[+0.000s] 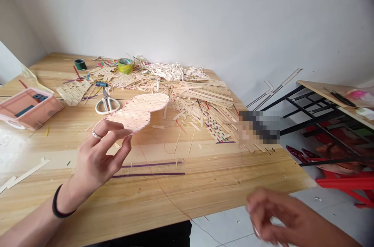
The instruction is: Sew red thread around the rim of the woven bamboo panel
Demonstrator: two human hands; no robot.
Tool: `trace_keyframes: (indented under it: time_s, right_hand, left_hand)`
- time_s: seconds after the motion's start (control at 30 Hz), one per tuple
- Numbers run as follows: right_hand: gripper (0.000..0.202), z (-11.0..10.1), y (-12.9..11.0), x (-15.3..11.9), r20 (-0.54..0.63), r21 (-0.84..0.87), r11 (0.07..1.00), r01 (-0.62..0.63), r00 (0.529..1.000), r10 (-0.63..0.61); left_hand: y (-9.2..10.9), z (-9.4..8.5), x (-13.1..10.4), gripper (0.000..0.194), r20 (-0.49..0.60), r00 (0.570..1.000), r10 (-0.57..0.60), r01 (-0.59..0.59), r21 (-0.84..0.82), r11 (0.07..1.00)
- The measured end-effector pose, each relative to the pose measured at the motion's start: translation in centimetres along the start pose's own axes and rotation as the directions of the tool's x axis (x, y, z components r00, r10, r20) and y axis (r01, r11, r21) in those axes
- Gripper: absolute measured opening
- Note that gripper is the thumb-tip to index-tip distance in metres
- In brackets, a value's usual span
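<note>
My left hand (102, 149) pinches the near edge of a flat woven strip piece (140, 108) with a curved, waisted outline and reddish stitching along its rim. The piece is raised above the table. From it a thin red thread (163, 192) runs down across the table edge toward the lower right. My right hand (274, 216) is off the table's front edge, blurred, with fingers curled in toward the thumb; what they hold, if anything, cannot be made out. White-handled scissors (107, 103) lie just beyond my left hand, with a dark thread spool (101, 84) at their tips.
Loose pale strips (201, 93) and white scraps (172, 71) heap along the wall. A yellow tape roll (125, 66), a green roll (80, 64) and a pink box (35, 112) stand on the wooden table (210, 184). A black metal rack (315, 122) is at right.
</note>
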State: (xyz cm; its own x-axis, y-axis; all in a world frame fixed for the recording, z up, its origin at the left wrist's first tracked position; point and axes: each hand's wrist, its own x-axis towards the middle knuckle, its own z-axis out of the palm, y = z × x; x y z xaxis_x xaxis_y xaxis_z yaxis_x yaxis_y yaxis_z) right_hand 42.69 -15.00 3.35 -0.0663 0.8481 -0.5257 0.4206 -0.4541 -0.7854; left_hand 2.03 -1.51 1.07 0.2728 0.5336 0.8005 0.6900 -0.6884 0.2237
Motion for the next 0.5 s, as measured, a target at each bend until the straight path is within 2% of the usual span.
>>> trace_keyframes:
  time_s: [0.07, 0.1, 0.17, 0.23, 0.27, 0.33, 0.43, 0.5]
  right_hand:
    - [0.04, 1.0, -3.8, 3.0, -0.068, -0.031, 0.979, 0.203, 0.976, -0.205]
    - [0.034, 1.8, -5.8, 4.4, -0.09, -0.093, 0.936, 0.34, 0.933, -0.348]
    - [0.02, 3.8, -9.7, 7.1, -0.122, -0.211, 0.779, 0.59, 0.775, -0.62]
    - [0.008, 6.0, -12.8, 9.0, -0.082, -0.337, 0.58, 0.742, 0.59, -0.803]
    - [0.012, 7.0, -13.9, 9.8, -0.049, -0.373, 0.502, 0.78, 0.523, -0.851]
    - [0.018, 8.6, -15.4, 10.9, 0.002, -0.401, 0.395, 0.827, 0.432, -0.902]
    - [0.023, 10.2, -16.0, 12.2, 0.058, -0.366, 0.311, 0.877, 0.355, -0.933]
    - [0.024, 10.8, -15.7, 12.9, 0.076, -0.341, 0.281, 0.897, 0.324, -0.943]
  left_hand:
    - [0.0, 0.0, 0.0, 0.017, 0.01, 1.0, 0.015, -0.015, -0.006, 1.0]
    - [0.0, 0.0, 0.0, 0.017, 0.013, 1.0, 0.019, -0.019, -0.01, 1.0]
    - [0.1, 0.1, 0.1, 0.018, 0.024, 1.0, 0.018, -0.017, -0.026, 1.0]
    - [0.2, 0.2, 0.1, 0.023, 0.036, 0.999, 0.015, -0.013, -0.046, 0.999]
    - [0.2, 0.2, 0.0, 0.025, 0.042, 0.999, 0.016, -0.014, -0.051, 0.999]
    - [0.2, 0.2, 0.0, 0.028, 0.058, 0.998, 0.021, -0.018, -0.055, 0.998]
    - [0.2, 0.1, -0.2, 0.027, 0.092, 0.995, 0.035, -0.031, -0.039, 0.999]
    - [0.3, 0.0, -0.2, 0.027, 0.113, 0.992, 0.048, -0.044, -0.039, 0.998]
